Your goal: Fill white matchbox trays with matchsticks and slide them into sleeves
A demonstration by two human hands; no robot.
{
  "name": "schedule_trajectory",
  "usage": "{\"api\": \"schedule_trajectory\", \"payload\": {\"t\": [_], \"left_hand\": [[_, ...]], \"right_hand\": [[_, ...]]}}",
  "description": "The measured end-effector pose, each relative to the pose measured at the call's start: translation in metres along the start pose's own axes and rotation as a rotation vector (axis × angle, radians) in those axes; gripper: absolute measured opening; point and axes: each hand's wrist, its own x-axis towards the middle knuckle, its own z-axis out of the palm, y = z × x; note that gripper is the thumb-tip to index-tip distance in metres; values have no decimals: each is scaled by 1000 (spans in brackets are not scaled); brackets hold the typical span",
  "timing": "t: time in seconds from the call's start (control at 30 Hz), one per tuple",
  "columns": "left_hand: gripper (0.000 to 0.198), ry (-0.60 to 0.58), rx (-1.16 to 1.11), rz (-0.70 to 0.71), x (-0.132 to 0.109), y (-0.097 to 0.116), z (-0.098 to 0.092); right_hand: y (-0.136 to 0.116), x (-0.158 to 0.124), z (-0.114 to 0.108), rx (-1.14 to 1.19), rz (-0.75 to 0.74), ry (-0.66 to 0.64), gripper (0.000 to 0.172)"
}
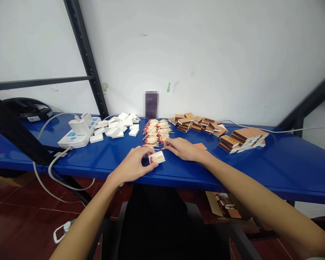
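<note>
My left hand [137, 163] grips a small white matchbox tray [160, 154] by its side, thumb in front and fingers behind. Several red-tipped matches [157, 159] lie inside the tray. Just to the right, my right hand [180, 148] is closed in a pinch at the near edge of the match pile, with a match [163, 148] showing at its fingertips. Behind both hands a large heap of loose matches [152, 131] is spread in two columns, mostly with red heads to the left. An orange-brown matchbox sleeve [200, 146] lies flat beyond my right wrist.
White trays [116, 126] are heaped at the left beside a power strip [77, 137] with cables. Brown matchboxes lie in a loose pile [196, 124] and a neat stack [242, 139] at the right. Below the blue table [287, 162], a cardboard box [213, 206] holds more matchboxes.
</note>
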Motion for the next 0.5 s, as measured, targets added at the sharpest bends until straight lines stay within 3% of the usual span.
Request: {"api": "schedule_trajectory", "payload": {"t": [0.33, 0.5], "left_hand": [[28, -25, 61, 48, 1, 2, 0], [30, 3, 83, 28, 2, -1, 3]], "right_hand": [[-4, -2, -3, 52, -73, 38, 16], [-24, -7, -13, 303, -75, 108, 21]]}}
